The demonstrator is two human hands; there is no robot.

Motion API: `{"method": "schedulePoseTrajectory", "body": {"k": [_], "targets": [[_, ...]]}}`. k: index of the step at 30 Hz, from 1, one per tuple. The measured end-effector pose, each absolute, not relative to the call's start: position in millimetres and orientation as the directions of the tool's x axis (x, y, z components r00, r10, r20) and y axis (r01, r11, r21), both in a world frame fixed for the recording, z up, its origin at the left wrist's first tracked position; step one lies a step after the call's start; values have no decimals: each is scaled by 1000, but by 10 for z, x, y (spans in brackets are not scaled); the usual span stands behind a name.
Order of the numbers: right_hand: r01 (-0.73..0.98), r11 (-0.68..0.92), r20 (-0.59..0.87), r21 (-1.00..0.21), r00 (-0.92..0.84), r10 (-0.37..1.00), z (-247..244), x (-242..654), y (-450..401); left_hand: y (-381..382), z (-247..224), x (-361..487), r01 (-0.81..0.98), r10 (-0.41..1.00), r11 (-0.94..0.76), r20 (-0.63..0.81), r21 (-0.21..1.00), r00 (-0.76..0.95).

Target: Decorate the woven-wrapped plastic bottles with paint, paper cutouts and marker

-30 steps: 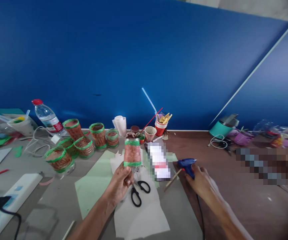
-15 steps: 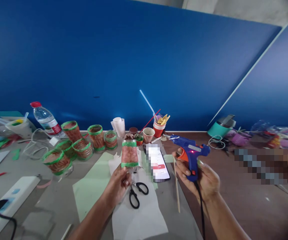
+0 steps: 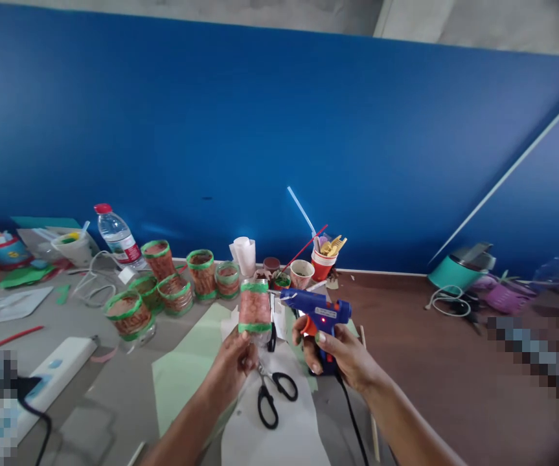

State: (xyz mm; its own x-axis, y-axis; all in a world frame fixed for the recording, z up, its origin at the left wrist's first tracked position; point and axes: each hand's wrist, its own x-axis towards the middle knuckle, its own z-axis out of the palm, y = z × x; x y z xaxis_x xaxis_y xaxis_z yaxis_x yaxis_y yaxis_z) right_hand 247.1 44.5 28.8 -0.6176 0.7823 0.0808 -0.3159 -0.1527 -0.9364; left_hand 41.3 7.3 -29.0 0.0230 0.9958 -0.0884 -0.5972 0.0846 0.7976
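Observation:
My left hand [image 3: 238, 356] grips the lower end of a clear plastic cup [image 3: 254, 307] with a brown-painted band and green rims. In my right hand [image 3: 340, 353] is a blue hot glue gun [image 3: 315, 305] with an orange trigger and a lit red light. Its nozzle points left, close to the cup's upper right side; whether it touches, I cannot tell. Below the cup, black-handled scissors [image 3: 275, 391] lie on white paper [image 3: 274, 440]. A phone behind the glue gun is mostly hidden.
Several brown-and-green cups [image 3: 128, 316] stand at left, near a water bottle [image 3: 118, 236] and a power strip [image 3: 58, 375]. A paper cup [image 3: 302, 274] and a red cup of wooden cutlery [image 3: 324, 264] stand at the back. A teal pot [image 3: 454, 268] is at right.
My right hand has brought the glue gun leftward, up to the cup's side. My left hand still holds the cup. The whole view has shifted slightly.

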Motion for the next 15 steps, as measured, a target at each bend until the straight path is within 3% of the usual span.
{"method": "schedulePoseTrajectory", "body": {"k": [15], "targets": [[-366,-165,49,-916,-511,858,-40,2437,477,87,-381,416,-531,988,121,-152,839,-15]]}}
